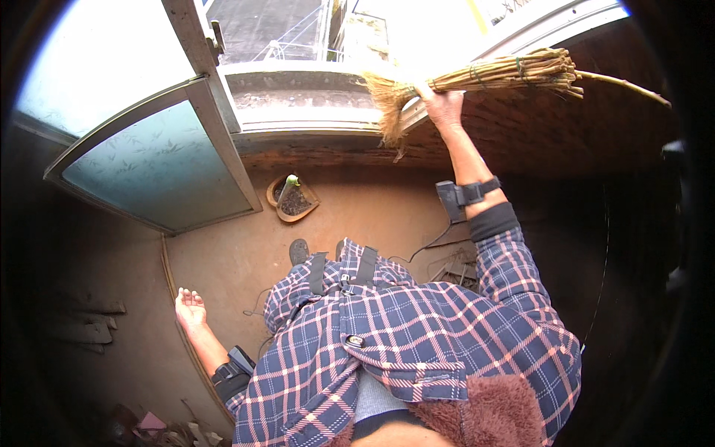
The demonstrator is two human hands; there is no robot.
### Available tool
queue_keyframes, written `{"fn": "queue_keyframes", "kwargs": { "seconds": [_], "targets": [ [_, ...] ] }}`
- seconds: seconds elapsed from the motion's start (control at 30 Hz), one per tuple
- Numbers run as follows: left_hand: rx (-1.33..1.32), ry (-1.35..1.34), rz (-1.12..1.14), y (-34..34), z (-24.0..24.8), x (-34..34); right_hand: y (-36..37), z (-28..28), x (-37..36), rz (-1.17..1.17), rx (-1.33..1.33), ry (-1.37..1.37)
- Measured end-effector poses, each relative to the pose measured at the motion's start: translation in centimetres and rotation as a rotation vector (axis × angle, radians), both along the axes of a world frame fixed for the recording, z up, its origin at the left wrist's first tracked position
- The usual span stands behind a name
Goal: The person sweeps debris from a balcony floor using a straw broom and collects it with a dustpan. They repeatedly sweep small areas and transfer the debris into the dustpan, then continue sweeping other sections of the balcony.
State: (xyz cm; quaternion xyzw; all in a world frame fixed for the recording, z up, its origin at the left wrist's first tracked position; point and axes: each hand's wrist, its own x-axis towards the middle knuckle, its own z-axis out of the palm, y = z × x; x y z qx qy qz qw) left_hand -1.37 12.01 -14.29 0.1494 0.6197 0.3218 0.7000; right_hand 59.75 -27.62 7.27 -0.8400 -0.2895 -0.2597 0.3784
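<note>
My right hand (445,110) is raised at the window and wrapped round a straw broom (506,73), near where its bristles begin to fan out. The bound stalks point to the right and the frayed bristle end hangs to the left over the sill. A thin bent stick reaches out past the stalks at the far right. Low on the left, my left hand (191,307) hangs away from my body, palm up, its fingers loosely curled and holding nothing. On the floor ahead of my feet stands a dustpan (307,211) with dark debris in it and an upright, green-topped handle.
An opened door with a frosted pane (160,167) stands at the left. Beside it runs the pale window sill (298,119). A dark wooden wall (514,134) lies below the broom. Thin cables trail near my legs, and scraps lie at the lower left.
</note>
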Motion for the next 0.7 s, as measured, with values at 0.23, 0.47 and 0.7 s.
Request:
{"fn": "queue_keyframes", "kwargs": {
  "seconds": [0.23, 0.47, 0.7],
  "targets": [
    [0.005, 0.007, -0.021, 0.1, -0.2, 0.4, -0.2, 0.0, 0.1, 0.14, 0.427, 0.512],
    [-0.001, -0.044, -0.029, 0.1, 0.4, 0.8, 0.9, -0.4, -0.2, 0.132, 0.283, 0.355],
    [-0.014, -0.016, -0.011, -0.2, 0.2, 0.5, 0.3, 0.0, 0.3, -0.001, 0.35, 0.287]
  ]
}}
